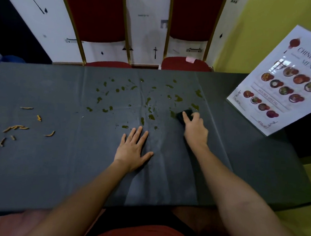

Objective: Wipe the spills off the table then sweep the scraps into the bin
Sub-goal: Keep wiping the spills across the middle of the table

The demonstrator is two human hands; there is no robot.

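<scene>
Head view, left to right.

Far left of the worktop [35, 173]: scraps [14, 127], pale orange, stick-shaped. Count: about ten pieces, loosely scattered, a few touching or overlapping in the middle cluster so the exact count is uncertain. None disturbed by either hand; well apart from the wet zone. Judged: sweeping step not yet begun. No bin in view.

Centre: spills [148, 102], olive-green drops and smears on the dark cloth covering. Too many to count exactly; several dozen, spread in a rough ring from centre towards the right. A faint wet sheen lies among them.

Left hand [132, 149]: flat, palm down, fingers spread wide, holding nothing. It rests just short of the nearest drops. Likely reason: pinning the cloth covering so it does not drag or crease under the wiping stroke.

Right hand [194, 128]: closed around a dark sponge [185, 115], index finger extended on top, pressing it onto the worktop at the right-hand side of the spill field. Sponge touches a green smear on its left. Judged: wiping in progress, most drops remaining.

Right edge: one standing menu card [284, 81], laminated, tilted, clear of the spills. Behind the worktop: two red chairs [96, 12] with gold frames, pushed in.
</scene>
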